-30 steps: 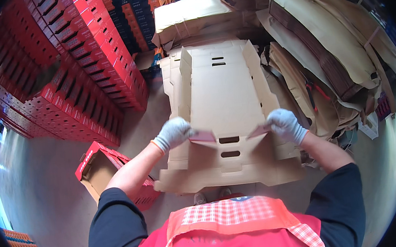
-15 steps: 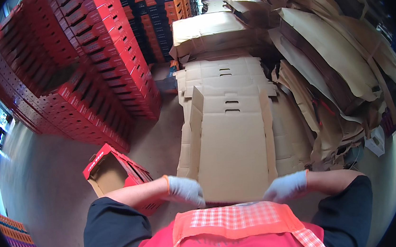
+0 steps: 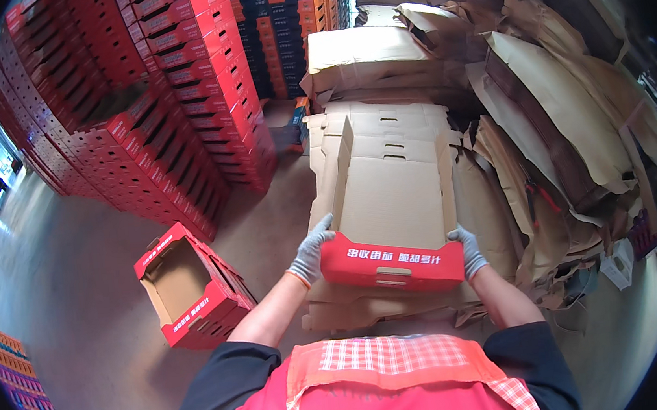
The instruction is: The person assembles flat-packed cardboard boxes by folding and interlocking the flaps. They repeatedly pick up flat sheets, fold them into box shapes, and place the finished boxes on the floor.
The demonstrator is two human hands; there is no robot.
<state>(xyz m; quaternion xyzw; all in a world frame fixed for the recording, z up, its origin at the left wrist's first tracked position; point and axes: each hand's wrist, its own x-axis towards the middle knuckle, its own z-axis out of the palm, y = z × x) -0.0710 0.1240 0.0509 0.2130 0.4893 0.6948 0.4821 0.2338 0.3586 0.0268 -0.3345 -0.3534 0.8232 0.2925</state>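
Observation:
A partly folded cardboard tray carton (image 3: 392,207) lies before me on a stack of flat carton blanks (image 3: 346,310). Its bare brown inside faces up. The long side walls stand raised, the far end lies flat, and the near end wall is upright with a red printed outer face. My left hand (image 3: 312,252), in a pale grey glove, is closed around the near left corner. At the near right corner my gloved right hand (image 3: 471,251) grips the other side, its thumb at the wall's edge.
Folded red cartons (image 3: 190,285) stand stacked on the floor at left. Tall red carton stacks (image 3: 206,82) rise behind, with dark and orange ones (image 3: 277,40) farther back. Paper-wrapped bundles (image 3: 564,103) pile up at right; a red-handled tool (image 3: 535,199) lies against them.
Both hands have moved forward from the near edge to the near corners. The near end wall now stands up, its red face showing. My view has shifted slightly.

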